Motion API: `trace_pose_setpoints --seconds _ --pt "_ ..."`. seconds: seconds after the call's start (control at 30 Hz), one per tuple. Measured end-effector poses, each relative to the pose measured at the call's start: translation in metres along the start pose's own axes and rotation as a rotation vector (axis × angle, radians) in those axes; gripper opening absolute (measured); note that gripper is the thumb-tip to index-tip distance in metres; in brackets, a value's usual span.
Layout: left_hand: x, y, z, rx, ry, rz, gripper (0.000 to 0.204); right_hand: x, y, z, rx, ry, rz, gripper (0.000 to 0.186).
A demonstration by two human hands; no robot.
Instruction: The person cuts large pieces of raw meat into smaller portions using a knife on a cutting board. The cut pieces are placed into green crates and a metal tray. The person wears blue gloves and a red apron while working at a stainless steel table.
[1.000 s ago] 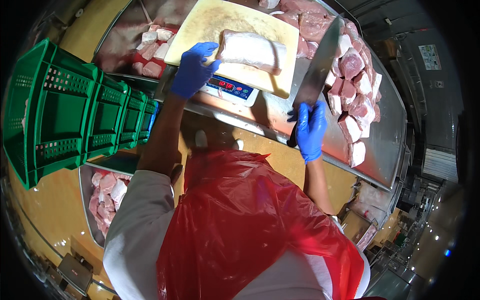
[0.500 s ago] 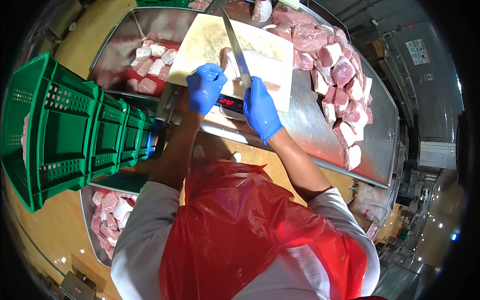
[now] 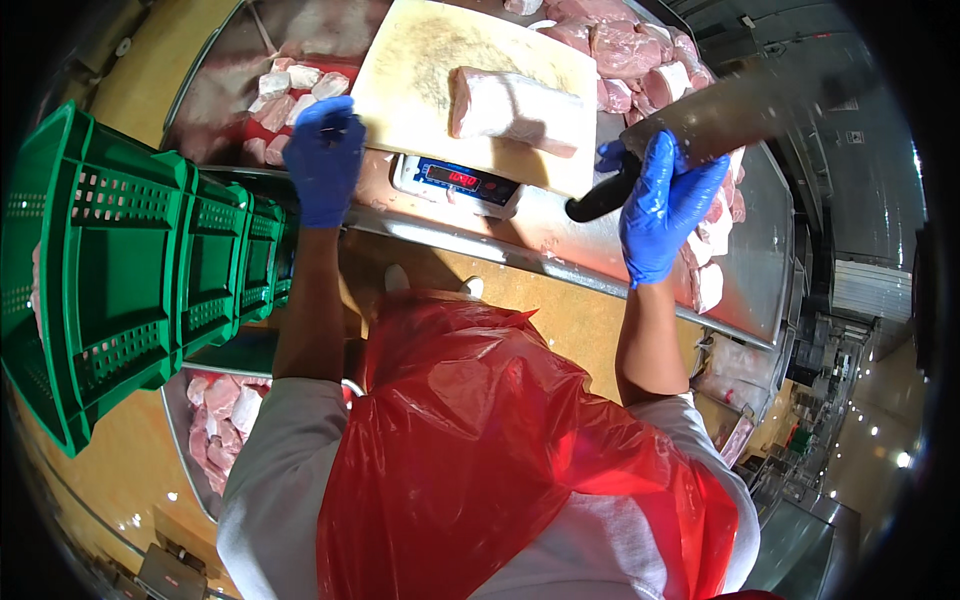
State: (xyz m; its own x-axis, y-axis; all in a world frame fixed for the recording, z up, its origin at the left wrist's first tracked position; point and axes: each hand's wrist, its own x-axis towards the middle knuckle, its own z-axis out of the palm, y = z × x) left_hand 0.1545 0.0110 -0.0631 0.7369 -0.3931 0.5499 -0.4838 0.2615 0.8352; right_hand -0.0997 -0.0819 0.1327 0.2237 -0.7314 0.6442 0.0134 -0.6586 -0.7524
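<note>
My right hand (image 3: 665, 205), in a blue glove, grips the black handle of a large knife (image 3: 735, 110). Its broad blade points up and right, over the raw meat pile. My left hand (image 3: 327, 160), also gloved in blue, is at the near right side of the metal tray (image 3: 215, 125), close to several pale meat chunks (image 3: 275, 105). Its fingers curl inward, and what they hold, if anything, is hidden. A long piece of raw meat with white fat (image 3: 520, 108) lies on the cutting board (image 3: 420, 60), touched by neither hand.
A digital scale (image 3: 455, 185) with a lit red display shows at the board's near edge. Raw meat chunks (image 3: 625, 50) are heaped on the metal table (image 3: 745, 260) at right. Stacked green crates (image 3: 120, 270) stand at left, with a meat-filled tub (image 3: 215, 420) below.
My left hand has moved left, from the board to the tray. The right hand has swung right with the knife, away from the meat on the board. The scale's display shows more fully.
</note>
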Motion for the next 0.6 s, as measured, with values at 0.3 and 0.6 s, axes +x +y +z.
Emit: trace_pose_setpoints --seconds 0.3,0.6 --pt "-0.031 0.042 0.088 -0.012 -0.305 -0.027 0.032 -0.073 0.085 0.005 -0.659 -0.599 0.061 0.018" --pt "-0.028 0.027 0.09 0.107 -0.305 -0.023 0.008 -0.046 0.101 0.057 -0.844 -0.795 0.123 0.016"
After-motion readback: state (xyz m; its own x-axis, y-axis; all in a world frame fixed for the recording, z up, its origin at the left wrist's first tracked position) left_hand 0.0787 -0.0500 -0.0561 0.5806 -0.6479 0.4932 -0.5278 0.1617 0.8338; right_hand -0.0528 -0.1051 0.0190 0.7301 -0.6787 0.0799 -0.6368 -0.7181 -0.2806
